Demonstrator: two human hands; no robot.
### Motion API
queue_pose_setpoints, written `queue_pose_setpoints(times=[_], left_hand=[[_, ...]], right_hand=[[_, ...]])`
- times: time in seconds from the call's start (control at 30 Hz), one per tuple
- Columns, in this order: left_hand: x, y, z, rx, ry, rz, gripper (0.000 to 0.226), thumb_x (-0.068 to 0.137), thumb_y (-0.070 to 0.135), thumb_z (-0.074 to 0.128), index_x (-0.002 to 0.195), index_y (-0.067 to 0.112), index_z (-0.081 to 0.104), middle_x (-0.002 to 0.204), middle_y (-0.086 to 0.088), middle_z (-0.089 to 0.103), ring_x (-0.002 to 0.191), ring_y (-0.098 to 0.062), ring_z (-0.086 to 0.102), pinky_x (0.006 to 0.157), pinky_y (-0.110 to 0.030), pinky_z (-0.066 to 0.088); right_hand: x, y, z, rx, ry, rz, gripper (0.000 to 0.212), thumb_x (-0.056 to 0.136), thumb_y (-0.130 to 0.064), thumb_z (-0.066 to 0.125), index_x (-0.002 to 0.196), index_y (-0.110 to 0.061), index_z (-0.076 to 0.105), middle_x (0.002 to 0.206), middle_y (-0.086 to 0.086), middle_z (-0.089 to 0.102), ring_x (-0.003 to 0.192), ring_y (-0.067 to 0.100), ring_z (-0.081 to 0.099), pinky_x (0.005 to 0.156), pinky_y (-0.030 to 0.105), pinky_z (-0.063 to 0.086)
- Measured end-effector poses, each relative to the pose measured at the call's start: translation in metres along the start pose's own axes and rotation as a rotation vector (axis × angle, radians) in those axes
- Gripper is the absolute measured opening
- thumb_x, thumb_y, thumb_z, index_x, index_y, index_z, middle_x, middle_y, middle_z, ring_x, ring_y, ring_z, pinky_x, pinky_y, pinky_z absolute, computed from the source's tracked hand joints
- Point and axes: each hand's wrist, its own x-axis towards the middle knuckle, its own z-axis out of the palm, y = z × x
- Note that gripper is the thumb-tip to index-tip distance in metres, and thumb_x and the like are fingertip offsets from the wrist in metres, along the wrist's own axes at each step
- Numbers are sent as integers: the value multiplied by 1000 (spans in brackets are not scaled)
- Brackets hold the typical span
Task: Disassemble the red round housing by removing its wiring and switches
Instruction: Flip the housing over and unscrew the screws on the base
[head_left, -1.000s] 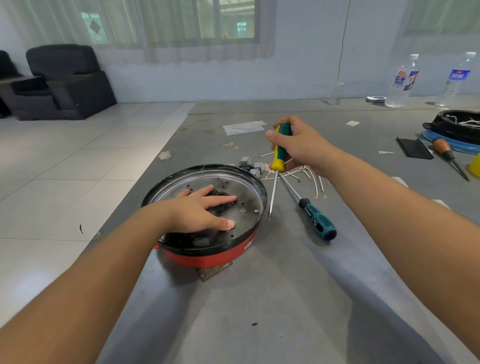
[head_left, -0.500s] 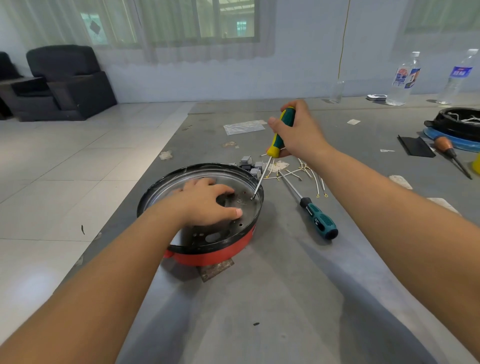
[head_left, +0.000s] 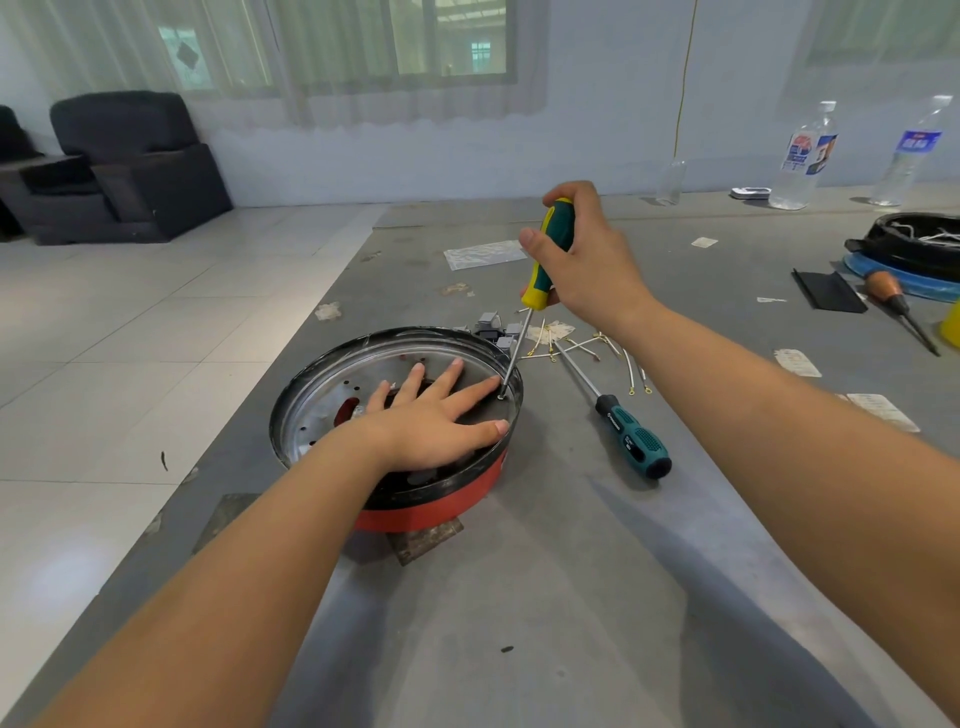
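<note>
The red round housing (head_left: 431, 512) sits near the left edge of the grey worktop (head_left: 571, 597). The left hand (head_left: 431, 421) lies flat inside it, fingers spread, pressing down. The right hand (head_left: 587, 260) grips a green-and-yellow screwdriver (head_left: 545, 260), its tip touching the metal plate just beside the left forefinger. Loose wires (head_left: 587, 345) and small grey switches (head_left: 493, 327) lie just behind the housing, a second screwdriver (head_left: 631, 441) to its right.
</note>
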Motion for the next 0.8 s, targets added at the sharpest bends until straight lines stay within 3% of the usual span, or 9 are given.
queue_pose_setpoints(times=[0.07,0.23,0.33,0.4,0.5,0.6,0.7,0.8], left_hand=[[0,0,0,-8,5,0,76,60,101,9,131,87,-10,170,22,-16,159,-23,-18,124,-56,-12],[1,0,0,2,-7,-9,83,58,102,8,137,83,-8,170,22,-17,159,-24,-19,123,-57,-13],[0,1,0,-12,-9,-14,77,58,101,9,130,87,-11,169,23,-17,158,-23,-20,123,-56,-13],[0,1,0,-18,-12,-17,83,57,101,10,136,84,-8,169,24,-17,158,-22,-20,123,-56,-14],[-1,1,0,-21,-15,-22,85,57,100,11,140,82,-5,169,24,-17,158,-22,-21,123,-56,-15],[-2,2,-1,-26,-16,-21,87,59,100,12,142,80,-4,169,23,-18,158,-22,-21,124,-57,-15],[-2,3,-1,-19,-22,-21,87,59,100,12,142,80,-4,169,23,-19,158,-22,-22,123,-57,-15],[-1,2,-1,-10,-16,-18,76,72,96,18,143,79,-4,169,23,-18,158,-23,-21,123,-57,-14]], right_hand=[[-1,-2,0,-9,1,-12,34,97,-43,64,121,-32,42,86,-3,45,82,37,69,65,51,63],[-6,-10,-1,-65,-19,-108,35,94,-45,66,117,-34,42,84,-3,46,76,32,69,60,49,62],[-8,-23,-4,-182,-50,-259,39,92,-51,67,115,-29,44,78,-5,47,66,21,59,58,43,59],[-4,-32,-6,-337,-52,-341,41,90,-62,61,107,-27,47,71,-7,49,62,17,53,54,39,49],[5,-48,-9,-698,27,-420,55,89,-81,37,90,-27,50,64,-5,50,62,21,53,56,31,34],[7,-65,-7,-984,72,-462,67,88,-86,23,78,-25,48,63,-1,42,53,22,42,54,28,23],[7,-76,-5,-1092,39,-440,60,90,-81,31,81,-25,51,65,-1,35,58,23,41,53,29,20],[9,-77,-8,-977,-103,-412,37,96,-59,45,94,-23,54,70,0,39,70,29,47,54,30,24]])
